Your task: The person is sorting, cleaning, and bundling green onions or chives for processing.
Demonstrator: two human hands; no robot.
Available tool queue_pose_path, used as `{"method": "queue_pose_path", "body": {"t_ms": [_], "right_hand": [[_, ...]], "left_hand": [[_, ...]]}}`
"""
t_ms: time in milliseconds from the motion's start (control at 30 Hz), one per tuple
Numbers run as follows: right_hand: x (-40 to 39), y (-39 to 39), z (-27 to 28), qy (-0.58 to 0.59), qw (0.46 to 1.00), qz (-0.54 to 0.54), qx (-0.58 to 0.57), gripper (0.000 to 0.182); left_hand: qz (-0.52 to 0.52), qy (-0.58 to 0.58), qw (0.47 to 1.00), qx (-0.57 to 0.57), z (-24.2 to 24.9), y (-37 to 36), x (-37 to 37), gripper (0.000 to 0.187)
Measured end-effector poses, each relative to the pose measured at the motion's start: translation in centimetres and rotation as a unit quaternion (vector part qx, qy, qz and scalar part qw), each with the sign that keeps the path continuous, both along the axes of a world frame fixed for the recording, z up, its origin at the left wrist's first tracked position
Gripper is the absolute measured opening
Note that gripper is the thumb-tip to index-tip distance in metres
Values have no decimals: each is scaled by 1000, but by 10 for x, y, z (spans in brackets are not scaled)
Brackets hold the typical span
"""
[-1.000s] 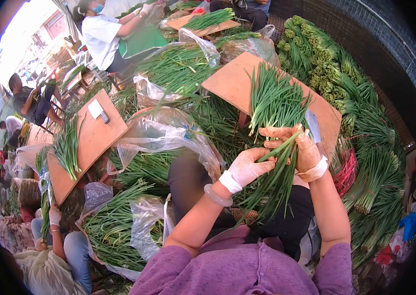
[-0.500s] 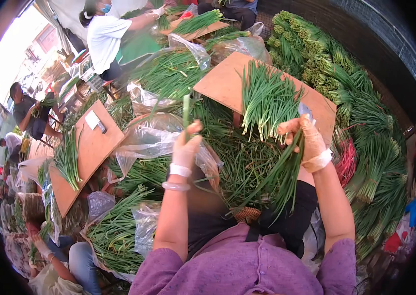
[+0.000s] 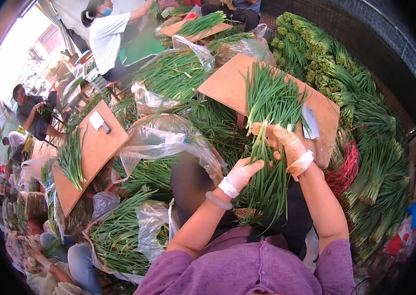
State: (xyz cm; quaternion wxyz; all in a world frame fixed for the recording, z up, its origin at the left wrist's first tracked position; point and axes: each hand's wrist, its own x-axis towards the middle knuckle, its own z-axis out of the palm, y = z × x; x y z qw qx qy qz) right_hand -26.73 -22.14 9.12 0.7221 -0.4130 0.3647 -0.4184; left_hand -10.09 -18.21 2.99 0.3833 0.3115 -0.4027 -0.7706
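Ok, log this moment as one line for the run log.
left hand: touching chive bunch | right hand: gripping chive bunch | wooden board: loose chives, cleaver

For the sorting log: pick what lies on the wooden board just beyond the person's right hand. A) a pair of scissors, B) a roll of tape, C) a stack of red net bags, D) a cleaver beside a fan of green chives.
D: a flat cleaver lies on the wooden board beside the spread chives, just past the right hand.
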Motion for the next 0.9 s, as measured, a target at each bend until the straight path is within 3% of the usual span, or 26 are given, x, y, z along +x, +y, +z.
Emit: {"method": "queue_pose_path", "body": {"t_ms": [100, 267, 333, 367, 400, 467, 500, 533, 567, 600, 633, 667, 700, 733, 767, 800, 833, 867, 900], "right_hand": [[0, -3, 0, 159, 986, 23, -38, 40], [16, 3, 1, 191, 975, 51, -104, 41], [22, 4, -2, 167, 974, 69, -134, 33], [24, 4, -6, 208, 973, 45, -91, 26], [29, 8, -7, 200, 975, -3, -94, 22], [16, -4, -25, 203, 960, -56, -187, 19], [7, -11, -12, 232, 940, -87, -235, 29], [-3, -18, 1, 233, 926, -159, -252, 23], [-16, -30, 20, 186, 939, -200, -207, 26], [-50, -55, 32, 168, 950, -194, -181, 26], [-68, -73, 55, 106, 948, -253, -160, 25], [-79, -93, 77, -29, 932, -346, -109, 27], [-92, -117, 91, -18, 925, -362, -113, 27], [-121, -142, 106, 140, 856, -358, -347, 31], [-161, -160, 122, 306, 716, -317, -541, 37], [-194, -168, 143, 456, 523, -234, -681, 45], [-153, -144, 179, 410, 577, -279, -649, 39], [-149, -142, 197, 542, 400, -280, -685, 37], [-124, -142, 206, 504, 496, -315, -633, 33]], "left_hand": [[-30, 50, 998, 29, -3, -2, 6, 31], [-110, 75, 989, 60, -10, -2, 3, 34], [-142, 55, 988, 2, -7, 1, 0, 32], [-135, -76, 986, -63, 18, 5, 1, 28], [-115, -112, 984, -72, 9, 5, -5, 25], [-87, -85, 992, -24, -3, 12, -22, 28], [-124, -144, 980, -54, -6, 12, -27, 27], [-153, -133, 977, -65, -7, 17, -26, 26], [-158, -122, 977, -73, -43, 17, -39, 28], [-147, -136, 977, -70, -48, 24, -37, 28], [-151, -159, 974, -46, -64, 26, -36, 28], [-163, -179, 970, -25, -89, 27, -35, 29], [-127, -100, 986, 46, -118, 31, -37, 29], [-103, -17, 987, 121, -141, 35, -41, 28], [-99, -62, 984, 131, -158, 37, -41, 26], [-96, -109, 980, 135, -161, 38, -38, 25], [-123, -140, 975, 120, -147, 37, -33, 25], [-144, -172, 969, 104, -135, 36, -31, 25], [-156, -170, 968, 96, -140, 36, -35, 25]]}}
